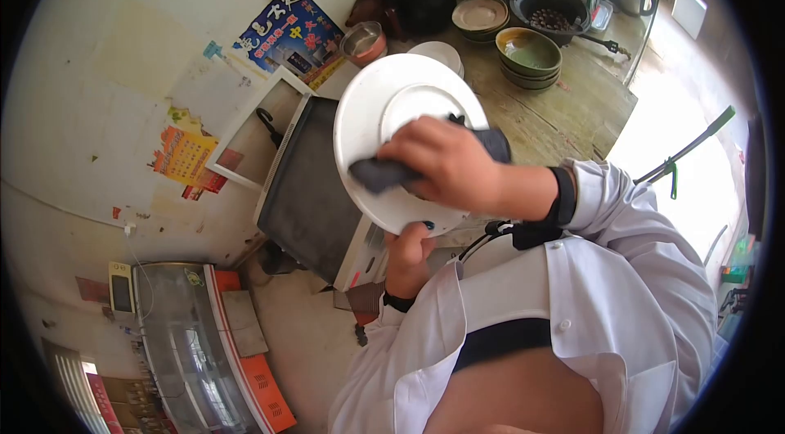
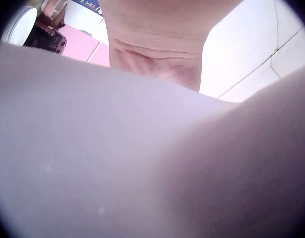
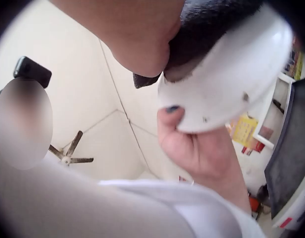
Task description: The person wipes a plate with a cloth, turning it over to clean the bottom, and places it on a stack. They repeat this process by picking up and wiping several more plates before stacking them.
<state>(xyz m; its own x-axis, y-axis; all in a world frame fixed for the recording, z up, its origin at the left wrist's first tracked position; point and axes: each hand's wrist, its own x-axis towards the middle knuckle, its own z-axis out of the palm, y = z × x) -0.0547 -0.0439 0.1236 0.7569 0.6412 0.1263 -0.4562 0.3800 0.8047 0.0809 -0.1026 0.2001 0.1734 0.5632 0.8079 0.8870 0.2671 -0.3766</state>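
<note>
A white plate (image 1: 362,119) is held up in front of the body, its underside with the round foot ring facing the head camera. My left hand (image 1: 407,260) grips the near rim, thumb lying over the underside, also plain in the right wrist view. With my right hand (image 1: 450,162) I hold a dark cloth (image 1: 378,175) against the middle of the plate. Small dark spots mark the white plate (image 3: 227,101) in the right wrist view, where the black cloth (image 3: 207,32) covers its upper part. Sleeve and wrist fill most of the left wrist view, hiding the left fingers.
Beyond the plate is a wooden table (image 1: 593,111) with stacked green bowls (image 1: 530,58), a dark pan (image 1: 549,13) and more plates (image 1: 437,56). A dark-topped appliance (image 1: 309,180) stands to the left. Lower left, a glass-fronted cabinet (image 1: 184,336) stands by the wall.
</note>
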